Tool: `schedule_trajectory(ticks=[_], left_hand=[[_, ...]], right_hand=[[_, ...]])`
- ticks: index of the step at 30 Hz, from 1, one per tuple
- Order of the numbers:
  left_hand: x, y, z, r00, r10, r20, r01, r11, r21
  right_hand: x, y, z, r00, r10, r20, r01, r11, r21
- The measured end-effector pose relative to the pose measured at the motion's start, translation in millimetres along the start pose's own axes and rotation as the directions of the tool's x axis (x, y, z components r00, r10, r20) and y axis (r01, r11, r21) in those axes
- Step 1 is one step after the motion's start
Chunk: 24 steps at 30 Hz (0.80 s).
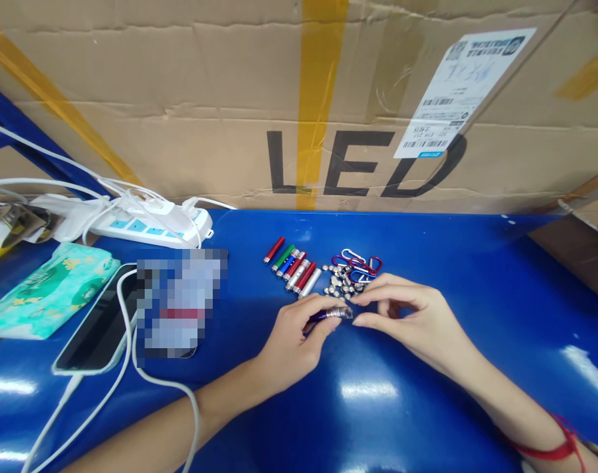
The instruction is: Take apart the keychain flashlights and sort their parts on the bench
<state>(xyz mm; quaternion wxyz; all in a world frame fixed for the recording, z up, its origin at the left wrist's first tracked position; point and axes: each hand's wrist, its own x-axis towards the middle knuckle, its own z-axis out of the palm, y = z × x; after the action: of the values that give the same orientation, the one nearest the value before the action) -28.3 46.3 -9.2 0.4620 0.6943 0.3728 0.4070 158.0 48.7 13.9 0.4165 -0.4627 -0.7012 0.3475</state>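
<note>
Purple and shiny, a tiny flashlight (pixel 328 315) sits in your left hand (pixel 292 338). Your fingers wrap around its body and grip it tight, low over the blue table (pixel 427 394), with its silver end pointing to the right. Your right hand (pixel 412 315) is just beside that silver end. Its fingertips (pixel 361 320) are pinched close together there, and you cannot tell if they hold something small, because it is hidden.

Right behind your hands lies a pile of little silver button batteries (pixel 342 281). Some colored clips (pixel 361 263) lie at the back of that pile, touching it. To the left of the batteries is a row of more tiny flashlights (pixel 294 266), red, green, blue and silver, lying side by side.

Farther left you see a phone (pixel 94 325) lying flat with a white cable (pixel 126 355) running over it. A green tissue pack (pixel 47 289) rests near the phone. A white power strip (pixel 151 226) sits at the back edge, with plugs in it. A big cardboard box (pixel 181 98) stands behind the table, with the letters LED on it and a white label (pixel 457 92).

A red string (pixel 550 450) goes around your right wrist.
</note>
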Motion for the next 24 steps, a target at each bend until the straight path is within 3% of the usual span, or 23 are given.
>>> schedule_trajectory(ticks=[10,19,24], left_hand=[[-4.6,-1.9,-1.2,0.992,-0.047,0.114,0.042,0.998,0.051],[-3.3,-0.3,-1.9,0.980,-0.062,0.187,0.066,0.998,-0.018],[-4.3,-0.7,-0.6,0.980,-0.063,0.190,0.069,0.997,-0.025]], right_hand=[[-1.7,0.7,-3.5,0.953,-0.290,0.085,0.302,0.930,-0.211],[-6.1,4.8,-9.8,0.917,-0.357,0.176,0.398,0.833,-0.384],[-5.2,3.3,-7.1,0.921,-0.348,0.176,0.389,0.858,-0.337]])
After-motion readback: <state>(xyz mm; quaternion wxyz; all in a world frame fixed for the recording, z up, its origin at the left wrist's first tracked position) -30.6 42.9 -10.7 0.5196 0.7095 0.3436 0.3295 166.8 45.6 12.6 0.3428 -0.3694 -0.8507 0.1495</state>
